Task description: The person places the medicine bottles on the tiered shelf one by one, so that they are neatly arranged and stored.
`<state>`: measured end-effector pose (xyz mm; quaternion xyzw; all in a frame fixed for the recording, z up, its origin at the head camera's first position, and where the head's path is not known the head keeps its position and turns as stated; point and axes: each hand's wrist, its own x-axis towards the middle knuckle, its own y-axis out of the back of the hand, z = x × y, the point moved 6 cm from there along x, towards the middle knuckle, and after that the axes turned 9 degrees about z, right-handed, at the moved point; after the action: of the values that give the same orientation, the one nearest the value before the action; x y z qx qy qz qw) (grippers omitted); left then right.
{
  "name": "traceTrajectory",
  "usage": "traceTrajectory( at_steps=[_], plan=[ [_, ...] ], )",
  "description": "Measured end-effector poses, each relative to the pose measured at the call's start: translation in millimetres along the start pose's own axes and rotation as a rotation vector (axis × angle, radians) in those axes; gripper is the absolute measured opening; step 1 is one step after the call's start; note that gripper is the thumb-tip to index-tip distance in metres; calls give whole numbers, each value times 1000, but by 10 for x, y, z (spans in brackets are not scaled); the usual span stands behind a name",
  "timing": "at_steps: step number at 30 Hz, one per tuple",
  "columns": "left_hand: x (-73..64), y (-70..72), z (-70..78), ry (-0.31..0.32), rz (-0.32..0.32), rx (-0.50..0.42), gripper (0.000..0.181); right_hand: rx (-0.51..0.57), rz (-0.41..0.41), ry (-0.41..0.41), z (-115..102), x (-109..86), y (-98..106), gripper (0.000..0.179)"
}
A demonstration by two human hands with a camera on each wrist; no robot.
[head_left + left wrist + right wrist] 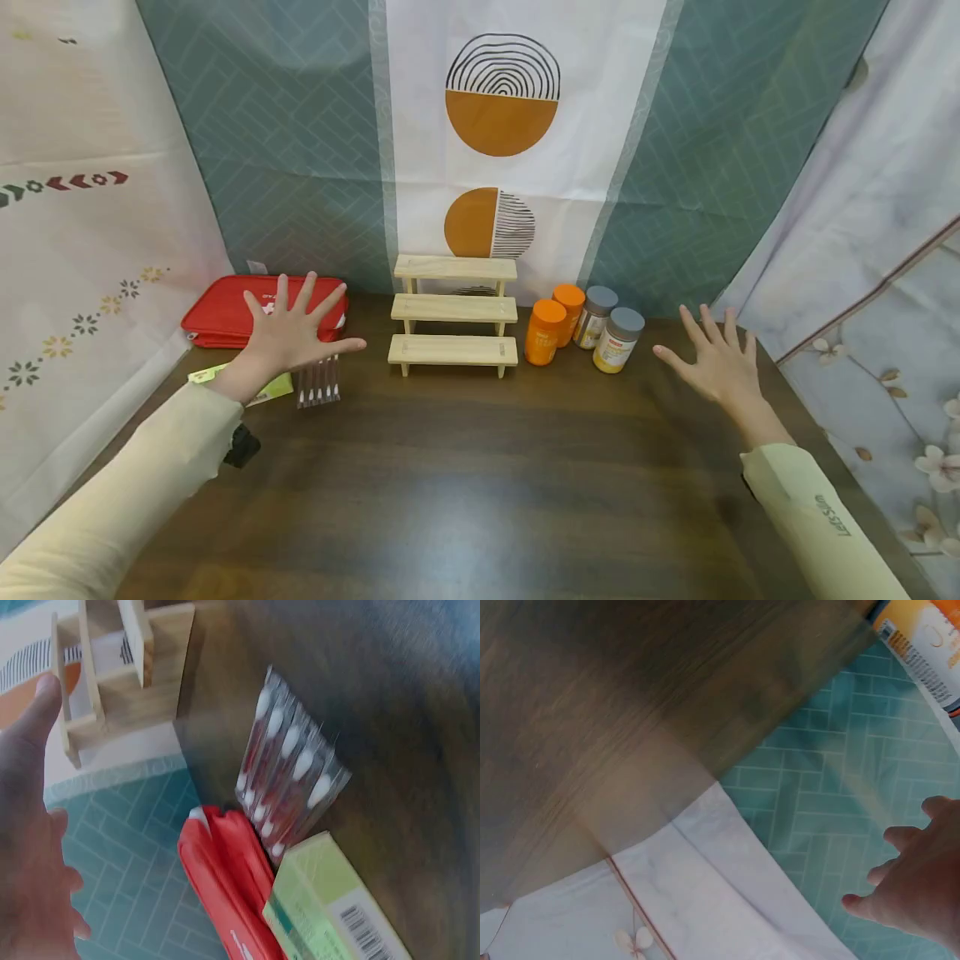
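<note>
My left hand (288, 333) is spread wide in the air, its fingers straight and holding nothing. Behind it in the head view lies a red zipped pouch (217, 312). Near its wrist are a green and white box (273, 390), partly covered by the arm, and a clear strip of cotton swabs (318, 385). The left wrist view shows white swab tips with dark red shafts in the strip (289, 765), beside the box (319, 892) and pouch (225, 870). On the other side, my right hand (720, 362) also hovers empty with fingers spread, right of the bottles.
A three-step wooden stand (453, 308) occupies the back middle of the dark wooden table (450, 467). To its right stand two orange bottles (542, 340) and two grey-lidded bottles (617, 343). Patterned cloths (300, 167) hang behind and at both sides.
</note>
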<state>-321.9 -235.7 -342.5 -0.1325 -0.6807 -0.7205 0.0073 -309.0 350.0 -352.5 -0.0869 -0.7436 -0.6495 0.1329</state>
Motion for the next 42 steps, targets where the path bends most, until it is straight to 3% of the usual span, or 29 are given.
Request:
traceTrajectory(
  at_steps=[8,16,23,30,38,42],
  plan=[
    [-121,-151,110,-8,-24,36,99,41,42,17,-132,-76,1,90],
    [-217,-217,216,-19,29,-11,97,178,109,9,-347,-48,57,88],
    [-363,-357,347,-13,70,-285,100,461,90,-92,-434,-65,-16,81],
    [-383,-542,474,15,100,-574,96,622,21,-196,-469,-95,-230,84],
    [-256,-674,606,61,166,-716,90,731,30,-237,-440,31,-279,85],
    [-203,-737,604,123,168,-775,85,796,-17,-295,-429,34,-320,87]
  ],
)
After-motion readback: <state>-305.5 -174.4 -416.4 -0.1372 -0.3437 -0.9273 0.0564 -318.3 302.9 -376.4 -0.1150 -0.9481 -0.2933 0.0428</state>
